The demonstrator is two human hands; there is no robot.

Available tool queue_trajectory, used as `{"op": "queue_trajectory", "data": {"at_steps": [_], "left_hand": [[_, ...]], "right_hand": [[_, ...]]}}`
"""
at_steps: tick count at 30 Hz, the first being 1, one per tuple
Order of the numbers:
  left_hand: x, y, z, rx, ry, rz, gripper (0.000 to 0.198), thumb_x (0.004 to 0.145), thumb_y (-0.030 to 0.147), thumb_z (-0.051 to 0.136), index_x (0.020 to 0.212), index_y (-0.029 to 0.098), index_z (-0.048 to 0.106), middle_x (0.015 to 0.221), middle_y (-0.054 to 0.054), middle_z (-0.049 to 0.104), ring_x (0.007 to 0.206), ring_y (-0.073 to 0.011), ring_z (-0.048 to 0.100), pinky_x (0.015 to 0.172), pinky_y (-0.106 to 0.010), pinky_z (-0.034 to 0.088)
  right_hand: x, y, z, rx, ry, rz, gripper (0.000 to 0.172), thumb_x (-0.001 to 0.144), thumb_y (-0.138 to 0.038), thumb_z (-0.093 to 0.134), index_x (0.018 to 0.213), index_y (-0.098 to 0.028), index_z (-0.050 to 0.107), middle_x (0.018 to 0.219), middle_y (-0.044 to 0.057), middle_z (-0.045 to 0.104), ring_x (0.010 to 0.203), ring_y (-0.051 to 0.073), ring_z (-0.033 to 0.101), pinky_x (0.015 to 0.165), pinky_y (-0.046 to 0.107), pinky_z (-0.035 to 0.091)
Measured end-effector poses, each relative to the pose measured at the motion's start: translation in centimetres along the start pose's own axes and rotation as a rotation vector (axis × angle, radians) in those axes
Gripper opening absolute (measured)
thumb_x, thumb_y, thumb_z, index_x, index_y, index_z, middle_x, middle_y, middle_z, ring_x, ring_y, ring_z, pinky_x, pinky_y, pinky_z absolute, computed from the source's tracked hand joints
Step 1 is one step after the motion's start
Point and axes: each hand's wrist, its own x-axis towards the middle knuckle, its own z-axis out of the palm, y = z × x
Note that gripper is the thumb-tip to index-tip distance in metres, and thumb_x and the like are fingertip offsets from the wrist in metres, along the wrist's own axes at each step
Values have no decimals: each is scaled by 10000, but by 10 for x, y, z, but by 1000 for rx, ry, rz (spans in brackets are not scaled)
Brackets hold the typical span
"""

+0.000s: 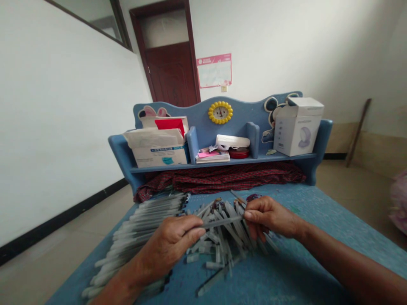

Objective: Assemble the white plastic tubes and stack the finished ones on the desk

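A slim translucent pen barrel (222,221) is stretched level between my two hands. My left hand (178,235) pinches its left end between thumb and fingers. At the other end, the thumb and index finger of my right hand (265,217) close on it; the exact tip is covered by the fingers. Beneath and behind it lies a loose pile of translucent pen parts (227,243), pointing in many directions. Left of the pile, partly behind my left hand and forearm, a long row of pens (136,231) with dark tips lies side by side.
The blue desk (330,226) carries a raised shelf (267,158) at the back. On it stand a mask box (159,150), stacked papers (212,158), a round red tin (239,153) and a white carton (297,131). Red checked cloth (219,178) is bunched below the shelf.
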Motion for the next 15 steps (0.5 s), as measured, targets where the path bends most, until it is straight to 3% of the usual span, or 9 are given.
{"op": "queue_trajectory", "data": {"at_steps": [8,11,15], "left_hand": [[-1,0,-1,-178,-116,-198,324,856,391,435,738,151,618,555,42,464,529,-96,445,512,-192,336],[1,0,0,-162,-98,-191,315,847,388,442,726,154,615,565,42,459,540,-97,441,523,-194,332],[2,0,0,-130,-91,-169,315,850,384,433,737,152,613,581,38,461,556,-100,457,545,-200,334]], "right_hand": [[1,1,-1,15,32,-16,295,740,-420,656,702,-143,566,564,-4,642,417,92,571,376,171,356],[1,0,0,-45,75,-20,309,726,-435,664,695,-143,570,565,-10,633,420,84,560,378,167,356],[1,1,3,-107,55,35,420,812,-534,507,626,-157,524,487,-11,597,348,79,508,337,170,337]]}}
